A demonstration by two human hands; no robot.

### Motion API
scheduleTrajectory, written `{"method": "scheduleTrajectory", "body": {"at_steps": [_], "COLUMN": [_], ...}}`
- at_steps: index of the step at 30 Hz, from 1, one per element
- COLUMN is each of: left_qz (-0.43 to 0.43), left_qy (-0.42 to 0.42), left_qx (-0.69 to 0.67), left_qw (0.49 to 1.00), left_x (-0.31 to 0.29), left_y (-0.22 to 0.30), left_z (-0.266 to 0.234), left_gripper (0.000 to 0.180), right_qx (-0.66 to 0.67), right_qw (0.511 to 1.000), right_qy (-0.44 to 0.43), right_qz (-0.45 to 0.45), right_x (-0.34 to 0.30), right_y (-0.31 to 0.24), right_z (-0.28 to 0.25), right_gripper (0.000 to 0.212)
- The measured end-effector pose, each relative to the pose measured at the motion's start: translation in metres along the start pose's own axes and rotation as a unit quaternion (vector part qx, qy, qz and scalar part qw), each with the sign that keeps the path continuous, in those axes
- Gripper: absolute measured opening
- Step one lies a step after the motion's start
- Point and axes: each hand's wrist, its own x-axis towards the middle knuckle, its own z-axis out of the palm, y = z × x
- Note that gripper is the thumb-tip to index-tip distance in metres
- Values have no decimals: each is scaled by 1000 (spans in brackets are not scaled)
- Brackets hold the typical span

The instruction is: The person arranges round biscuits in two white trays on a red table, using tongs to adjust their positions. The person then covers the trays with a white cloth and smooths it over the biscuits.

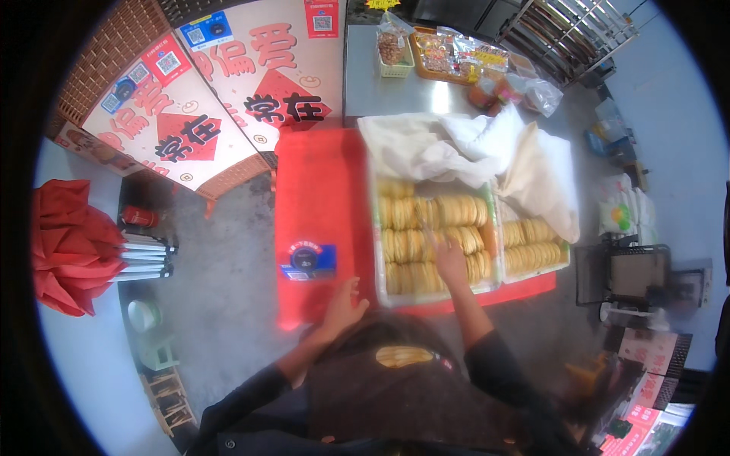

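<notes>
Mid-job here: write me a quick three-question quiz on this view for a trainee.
1. Which hand holds the thin tool over the pastries?
2. True or false: the blue card is on the red cloth, left of the trays.
3. Fill in: pastries show in ____ trays.

Key: 1. The right hand. 2. True. 3. Two.

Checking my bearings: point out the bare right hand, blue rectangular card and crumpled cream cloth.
Bare right hand [450, 259]: head view, middle of hand.
Blue rectangular card [308, 263]: head view, middle of face.
Crumpled cream cloth [414, 149]: head view, central folds.
</notes>
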Motion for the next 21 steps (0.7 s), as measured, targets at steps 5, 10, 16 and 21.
{"method": "scheduleTrajectory", "body": {"at_steps": [5,10,16,21], "left_qz": [-15,-9,-9,-3], "left_qy": [-12,14,10,24], "left_qx": [15,18,29,36], "left_qw": [1000,1000,999,999], "left_x": [-1,-6,-6,-7], "left_y": [2,-10,-5,-15], "left_z": [-7,-13,-11,-8], "left_gripper": [68,65,66,66], "right_qx": [-111,-123,-140,68], "right_qw": [994,991,985,967], "right_qy": [-11,-41,-81,-244], "right_qz": [-20,36,-52,37], "right_x": [6,10,59,102], "right_y": [0,-26,17,39], "right_z": [8,26,28,-18], "right_gripper": [68,74,67,46]}}
